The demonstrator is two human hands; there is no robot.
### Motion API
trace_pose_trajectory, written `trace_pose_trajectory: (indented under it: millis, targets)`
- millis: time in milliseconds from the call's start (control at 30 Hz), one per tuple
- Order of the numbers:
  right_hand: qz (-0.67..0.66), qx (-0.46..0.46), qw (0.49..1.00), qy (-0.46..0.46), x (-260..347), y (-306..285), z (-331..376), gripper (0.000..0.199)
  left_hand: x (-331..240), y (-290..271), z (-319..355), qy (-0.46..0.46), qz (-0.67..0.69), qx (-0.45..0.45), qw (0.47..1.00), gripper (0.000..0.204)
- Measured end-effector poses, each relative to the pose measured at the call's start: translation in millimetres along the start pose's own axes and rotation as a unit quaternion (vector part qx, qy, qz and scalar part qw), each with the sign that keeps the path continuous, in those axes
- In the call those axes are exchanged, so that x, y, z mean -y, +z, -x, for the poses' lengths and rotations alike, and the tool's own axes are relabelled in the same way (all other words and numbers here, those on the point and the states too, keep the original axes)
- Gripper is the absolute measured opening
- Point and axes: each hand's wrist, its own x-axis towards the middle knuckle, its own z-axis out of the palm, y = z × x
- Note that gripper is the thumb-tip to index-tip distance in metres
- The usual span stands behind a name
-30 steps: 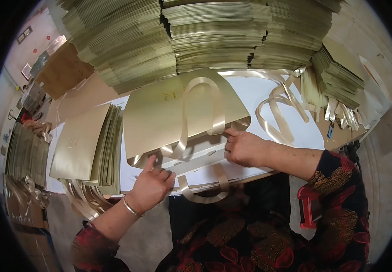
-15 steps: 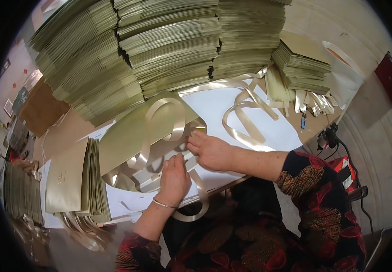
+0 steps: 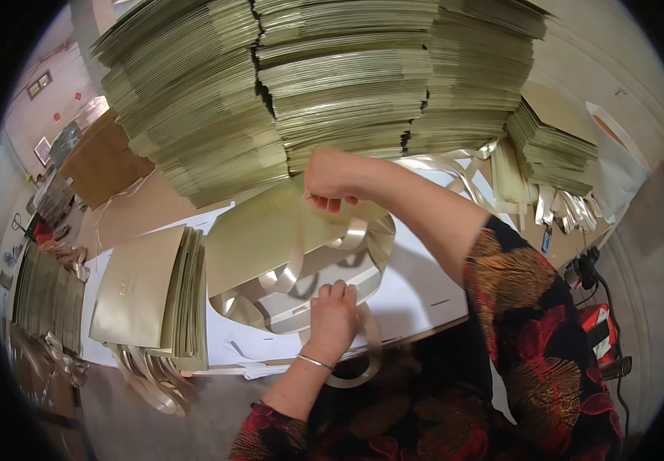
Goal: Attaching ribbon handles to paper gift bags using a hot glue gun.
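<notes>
A gold-green paper gift bag [image 3: 259, 238] lies on its side with its mouth facing me, showing a pale inside. My left hand [image 3: 334, 319], a bracelet on its wrist, presses bent fingers on the near rim of the mouth, closed on that edge. Above the bag's upper panel is my right hand [image 3: 333, 180], its fingers curled in. A cream satin ribbon [image 3: 297, 257] runs from the mouth up to this hand, which appears pinched on it; the fingertips are partly hidden. Another ribbon loop [image 3: 374, 346] hangs below my left hand over the table edge.
Tall stacks of flat gold-green bags [image 3: 347, 92] fill the back. A bundle of ribboned bags [image 3: 134, 288] stands at left. Loose ribbon lies behind my right forearm. At right are a smaller stack [image 3: 555, 142], a blue-handled tool [image 3: 546, 239] and dark cables [image 3: 584, 269].
My right hand has left the bag's mouth and risen over its upper panel, drawing the ribbon upward. My left hand stays at the near rim. The whole view has shifted.
</notes>
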Motion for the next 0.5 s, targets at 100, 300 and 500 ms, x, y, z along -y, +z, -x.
trace_pose_trajectory:
  millis: [100,300,500]
  targets:
    - [0.013,-0.004,0.999,-0.045,4.5,23.5,-74.8,0.022,-3.6,0.0,1.7,-0.013,-0.024,0.026,0.999,0.030]
    - [0.065,-0.109,0.979,-0.160,30.8,43.1,-147.0,0.023,-9.1,-0.5,1.7,-0.020,-0.084,0.031,0.996,0.026]
    - [0.290,-0.169,0.923,-0.187,2.1,20.5,-148.8,0.012,-22.5,-4.8,-10.0,-0.022,-0.026,0.075,0.997,0.025]
